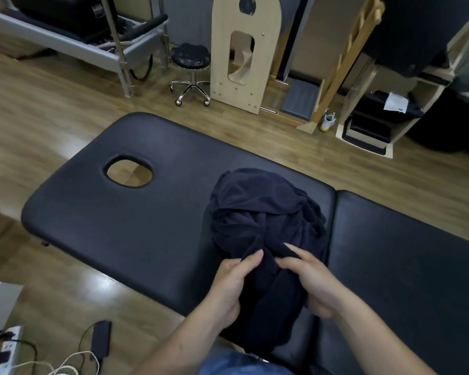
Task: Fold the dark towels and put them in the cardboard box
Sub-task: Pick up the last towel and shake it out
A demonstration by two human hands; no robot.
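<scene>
The crumpled dark navy terry towel heap lies on the black padded massage table, its near end pinched in the curled left hand and right hand, likely seeking an edge to open out (no cardboard box visible).

The dark towels are soft, matt, crumpled cloth; the massage tabletop is smooth, faintly sheened black vinyl; the floor is glossy wood.

Both hands are gripping a crumpled dark towel lying heaped on the black padded table: the left hand is pinching its near fold, the right hand just beside it.
</scene>
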